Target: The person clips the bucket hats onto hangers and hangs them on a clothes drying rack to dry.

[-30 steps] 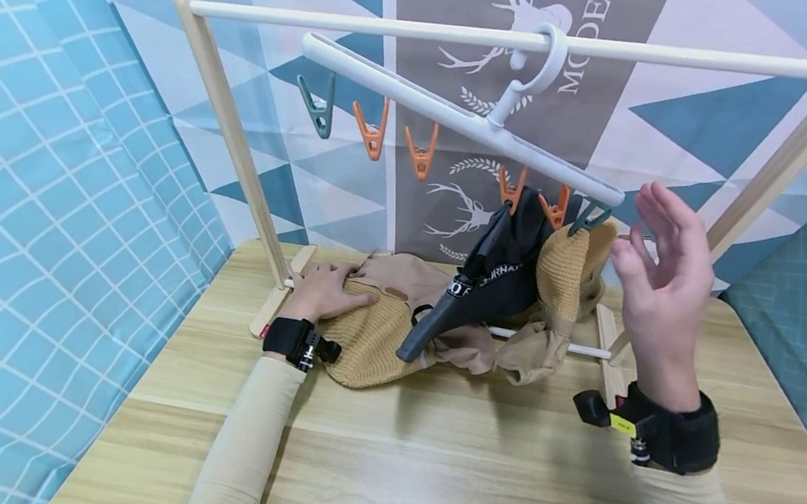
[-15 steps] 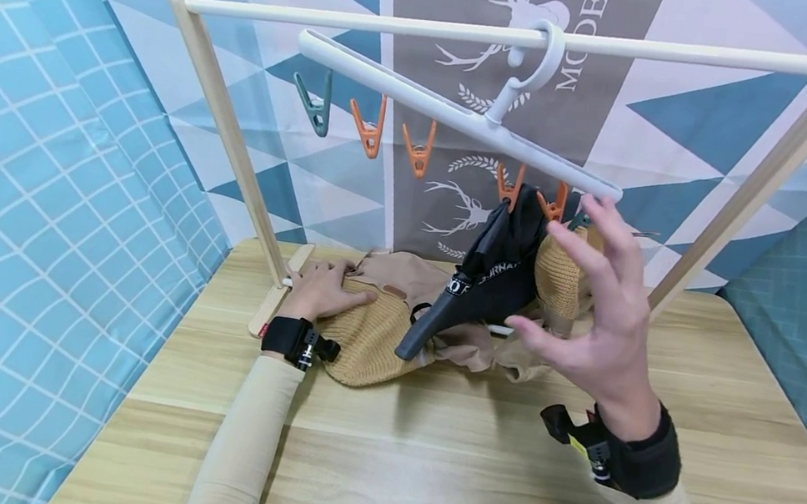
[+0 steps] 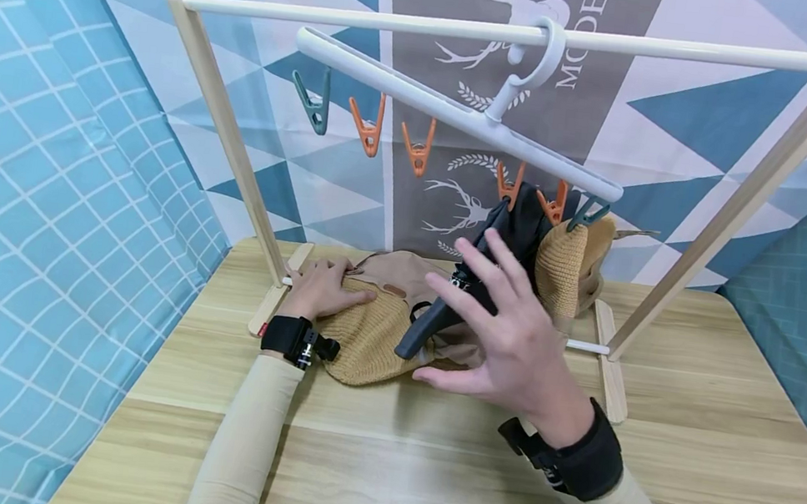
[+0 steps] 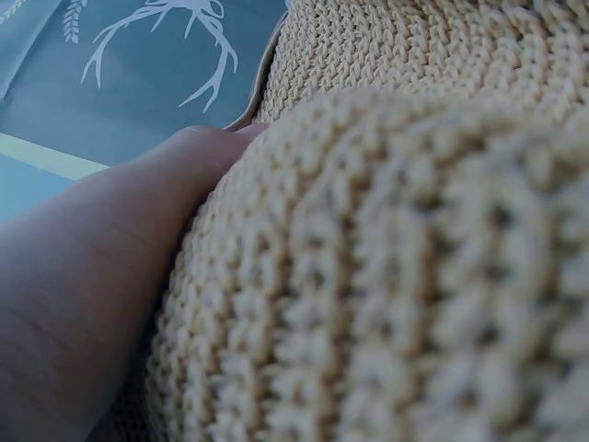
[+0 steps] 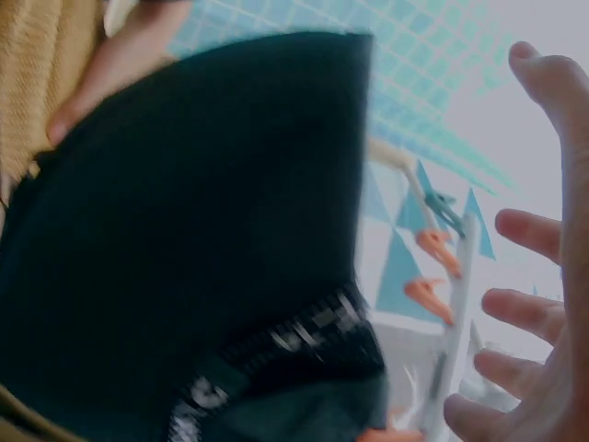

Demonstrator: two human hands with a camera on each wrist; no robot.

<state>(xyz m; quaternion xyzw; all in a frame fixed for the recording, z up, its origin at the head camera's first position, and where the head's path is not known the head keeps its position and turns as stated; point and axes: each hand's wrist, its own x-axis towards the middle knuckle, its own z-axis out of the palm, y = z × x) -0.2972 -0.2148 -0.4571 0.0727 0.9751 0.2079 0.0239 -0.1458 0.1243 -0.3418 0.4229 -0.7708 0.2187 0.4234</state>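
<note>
My left hand [image 3: 318, 288] rests on a tan knitted sun hat [image 3: 370, 340] lying on the table at the foot of the rack, thumb on the knit; the left wrist view shows the knit [image 4: 368, 276] up close. Spread wide, my right hand [image 3: 513, 341] is in front of a black cap [image 3: 530, 209] and holds nothing. Orange clothespins [image 3: 552, 202] hold the cap on a white hanger [image 3: 422, 99], and its brim [image 5: 202, 184] fills much of the right wrist view. A green clothespin [image 3: 590, 213] grips another tan knitted hat [image 3: 561, 263], partly behind my right hand.
The hanger hooks over the white rail [image 3: 364, 22] of a wooden rack [image 3: 758, 195] and tilts down to the right. At its left end hang a green clothespin [image 3: 315, 107] and orange ones [image 3: 367, 130] with nothing in them. Beige cloth [image 3: 401, 273] lies behind the knitted hat.
My right hand has swung left and down from beside the hanger's right end to in front of the black cap, staying spread. My left hand has stayed on the knitted hat.
</note>
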